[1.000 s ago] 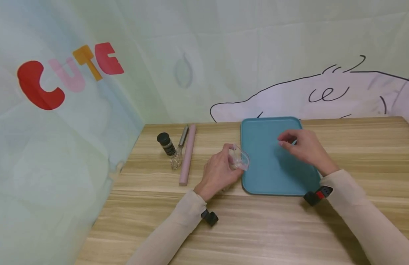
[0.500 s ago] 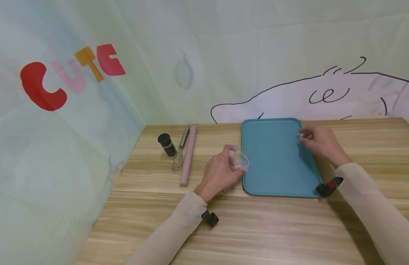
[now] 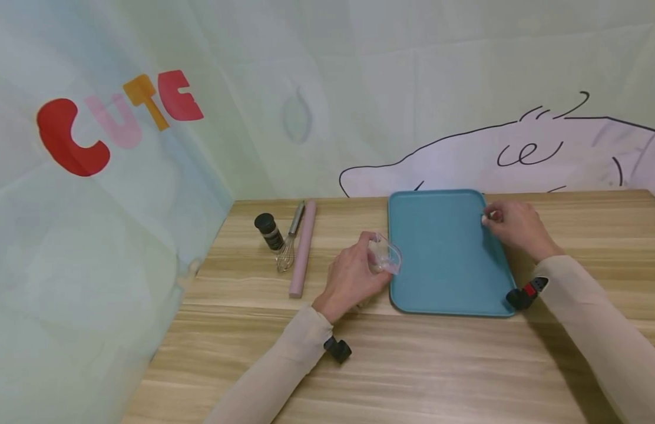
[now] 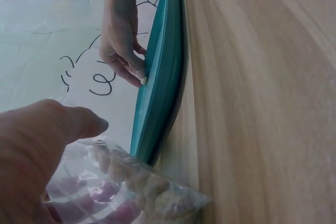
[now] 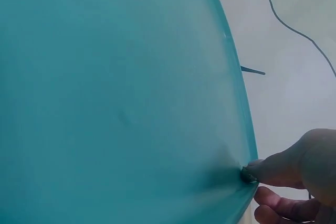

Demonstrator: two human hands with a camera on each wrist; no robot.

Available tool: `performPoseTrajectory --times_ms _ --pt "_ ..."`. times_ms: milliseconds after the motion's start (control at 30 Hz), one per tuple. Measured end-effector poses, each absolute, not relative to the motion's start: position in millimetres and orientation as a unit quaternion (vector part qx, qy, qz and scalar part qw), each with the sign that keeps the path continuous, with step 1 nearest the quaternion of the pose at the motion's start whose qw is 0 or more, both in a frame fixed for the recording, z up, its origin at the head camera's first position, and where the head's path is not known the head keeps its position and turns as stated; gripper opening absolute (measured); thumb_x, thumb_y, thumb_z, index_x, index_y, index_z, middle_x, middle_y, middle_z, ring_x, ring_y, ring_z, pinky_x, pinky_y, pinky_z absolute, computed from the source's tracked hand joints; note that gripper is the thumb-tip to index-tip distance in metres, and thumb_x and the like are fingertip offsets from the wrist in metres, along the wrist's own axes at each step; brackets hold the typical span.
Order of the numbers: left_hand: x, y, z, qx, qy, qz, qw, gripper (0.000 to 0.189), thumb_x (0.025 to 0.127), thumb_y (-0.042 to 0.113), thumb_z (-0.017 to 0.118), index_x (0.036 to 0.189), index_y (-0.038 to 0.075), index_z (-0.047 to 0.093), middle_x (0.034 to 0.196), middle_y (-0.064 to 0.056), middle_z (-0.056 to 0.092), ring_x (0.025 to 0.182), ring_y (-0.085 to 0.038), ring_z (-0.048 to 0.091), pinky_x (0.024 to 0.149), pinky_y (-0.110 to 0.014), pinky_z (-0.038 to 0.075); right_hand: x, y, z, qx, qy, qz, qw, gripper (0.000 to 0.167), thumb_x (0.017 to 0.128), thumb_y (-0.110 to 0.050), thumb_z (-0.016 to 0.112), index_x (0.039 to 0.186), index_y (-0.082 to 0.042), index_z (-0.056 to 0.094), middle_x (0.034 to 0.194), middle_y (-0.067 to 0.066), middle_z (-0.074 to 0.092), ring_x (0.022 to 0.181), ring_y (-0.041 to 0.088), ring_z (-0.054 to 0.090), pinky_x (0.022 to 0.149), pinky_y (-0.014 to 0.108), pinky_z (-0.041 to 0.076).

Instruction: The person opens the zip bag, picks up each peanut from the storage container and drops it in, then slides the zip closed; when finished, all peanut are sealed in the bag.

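My left hand (image 3: 354,277) grips a clear plastic bag (image 3: 383,254) beside the blue tray's left edge. The left wrist view shows tan, lumpy pieces (image 4: 152,187) inside the bag. At the right rim of the blue tray (image 3: 444,259) is my right hand (image 3: 518,227), thumb and fingertips together. Between them a small pale piece (image 4: 143,81) shows in the left wrist view; its kind is too small to tell. In the right wrist view the right thumb (image 5: 283,169) lies at the tray's rim, other fingers curled below it and mostly hidden.
Left of the tray, a pink rolling pin (image 3: 303,250) lies next to a wire whisk (image 3: 287,247). A black-capped seasoning jar (image 3: 269,229) lies beyond the whisk. The wooden table (image 3: 412,365) ends at a printed cloth backdrop (image 3: 317,88).
My right hand has moved from above the tray's middle right to its right rim, then stayed there. The left hand and the bag have kept their place.
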State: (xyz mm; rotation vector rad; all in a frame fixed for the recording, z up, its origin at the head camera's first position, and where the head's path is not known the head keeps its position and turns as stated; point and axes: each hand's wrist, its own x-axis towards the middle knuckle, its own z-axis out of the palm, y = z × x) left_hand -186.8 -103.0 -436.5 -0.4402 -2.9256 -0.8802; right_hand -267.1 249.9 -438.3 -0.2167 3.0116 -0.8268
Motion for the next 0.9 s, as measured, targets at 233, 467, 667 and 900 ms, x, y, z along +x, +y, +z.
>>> performPoseTrajectory --times_ms 233,467,667,900 --pt "-186.6 -103.1 -436.9 -0.146 -0.945 -0.291 0.029 0.067 0.087 0.032 0.081 0.146 0.016 0.052 0.096 0.000 0.073 0.075 -0.015 0.063 0.060 -0.027 0.046 -268.1 249.6 -440.8 -0.070 0.962 -0.262 -0.002 0.034 0.103 -0.012 0.061 0.126 0.012 0.067 0.119 0.039 0.068 0.109 0.052 0.061 0.094 0.068 0.046" --pt "-186.6 -103.4 -436.5 -0.147 -0.945 -0.291 0.028 0.066 0.087 0.031 0.080 0.145 0.015 0.053 0.096 -0.001 0.073 0.074 -0.015 0.063 0.060 -0.027 0.047 -267.4 250.0 -443.2 -0.070 0.961 -0.266 -0.016 0.029 0.102 -0.012 0.064 0.122 0.009 0.066 0.117 0.038 0.067 0.106 0.050 0.060 0.089 0.064 0.046" --pt "-186.8 -103.5 -436.8 -0.145 -0.946 -0.290 0.027 0.066 0.087 0.031 0.081 0.145 0.016 0.053 0.097 -0.001 0.073 0.076 -0.016 0.064 0.061 -0.027 0.047 -265.5 248.9 -443.1 -0.067 0.958 -0.278 -0.029 0.024 0.102 -0.012 0.066 0.115 0.008 0.066 0.115 0.035 0.067 0.102 0.047 0.060 0.083 0.056 0.051" --pt "-187.7 -102.9 -437.3 -0.142 -0.947 -0.288 0.024 0.067 0.087 0.031 0.081 0.145 0.016 0.053 0.098 -0.001 0.073 0.077 -0.016 0.064 0.061 -0.027 0.047 -266.0 246.9 -441.6 -0.090 0.949 -0.295 -0.065 0.017 0.100 -0.011 0.072 0.105 0.005 0.071 0.103 0.029 0.072 0.089 0.037 0.064 0.068 0.032 0.046"
